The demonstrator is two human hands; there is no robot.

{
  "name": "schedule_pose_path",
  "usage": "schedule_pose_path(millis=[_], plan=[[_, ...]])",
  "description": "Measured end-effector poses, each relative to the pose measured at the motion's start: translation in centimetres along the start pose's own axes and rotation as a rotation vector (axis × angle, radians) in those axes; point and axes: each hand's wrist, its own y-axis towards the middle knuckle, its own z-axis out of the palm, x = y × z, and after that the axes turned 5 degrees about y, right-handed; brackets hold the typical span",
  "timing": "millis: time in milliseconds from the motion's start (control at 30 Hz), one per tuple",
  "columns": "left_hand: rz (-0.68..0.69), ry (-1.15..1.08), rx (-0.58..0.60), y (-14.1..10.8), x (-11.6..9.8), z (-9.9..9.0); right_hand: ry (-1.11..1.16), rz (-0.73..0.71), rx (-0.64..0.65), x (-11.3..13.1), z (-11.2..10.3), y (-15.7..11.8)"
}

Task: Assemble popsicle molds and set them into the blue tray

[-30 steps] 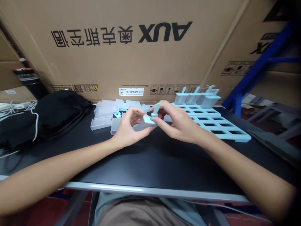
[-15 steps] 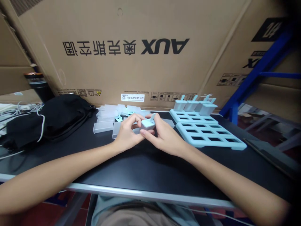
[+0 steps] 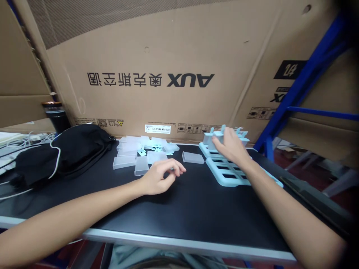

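My right hand [image 3: 231, 147] grips a popsicle mould [image 3: 218, 136] with a light-blue lid and stick, over the back part of a light-blue mould rack [image 3: 228, 181]. Its lower end is partly hidden by my fingers. Other lidded popsicle moulds stand upright in the back row, one [image 3: 207, 138] to the left and more behind my hand. My left hand [image 3: 160, 178] hovers over the table with nothing in it, fingers loosely curled and thumb apart. Beyond it lie several clear mould cups [image 3: 124, 161] and a pile of light-blue lids [image 3: 142, 152]. A lone cup [image 3: 193, 157] lies between my hands.
A black bag [image 3: 81, 147] with white cables lies on the left of the black table [image 3: 193, 213], a dark bottle [image 3: 58, 117] behind it. A large cardboard box [image 3: 151, 101] walls off the back. A blue metal frame [image 3: 291, 84] rises at the right.
My right hand has carried the lidded popsicle mould from the middle over to the rack on the right. My left hand has let go of it and stays near the middle.
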Motion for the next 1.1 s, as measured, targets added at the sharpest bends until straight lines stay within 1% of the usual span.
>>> schedule_pose_path(millis=[33,100,167,233,333,433,667,767,833,900,967,1033,1100], plan=[[0.025,0.016,0.031,0.0,0.1,0.0,-0.029,0.031,-0.011,-1.3,-0.1,0.1],[0.062,0.056,0.103,-0.1,0.1,0.0,-0.065,0.083,0.012,-3.4,-0.3,0.1],[0.089,0.090,0.174,-0.1,0.2,0.0,-0.090,0.111,0.053,-4.7,-0.3,0.0],[0.112,0.113,0.237,-0.2,0.2,0.0,-0.120,0.112,0.076,-5.3,-0.1,-0.1],[0.127,0.139,0.305,-0.2,0.2,0.0,-0.155,0.099,0.096,-5.8,0.2,-0.1],[0.128,0.161,0.339,-0.3,0.4,0.0,-0.159,0.114,0.088,-6.1,0.5,-0.1],[0.116,0.224,0.392,-0.5,0.6,0.1,-0.169,0.178,0.007,-6.6,0.7,-0.5],[0.128,0.246,0.408,-0.5,0.6,0.0,-0.193,0.153,0.068,-6.7,0.7,-0.3],[0.140,0.255,0.422,-0.4,0.6,0.0,-0.251,0.165,0.100,-6.7,1.0,-0.1],[0.156,0.261,0.434,-0.4,0.6,0.0,-0.326,0.241,0.067,-6.9,1.7,0.2],[0.164,0.268,0.445,-0.4,0.6,0.0,-0.387,0.309,-0.011,-7.1,2.5,0.4],[0.165,0.279,0.455,-0.3,0.6,0.0,-0.409,0.307,-0.055,-7.4,3.2,0.4],[0.168,0.288,0.462,-0.3,0.6,0.0,-0.406,0.304,-0.044,-7.6,3.7,0.3]])
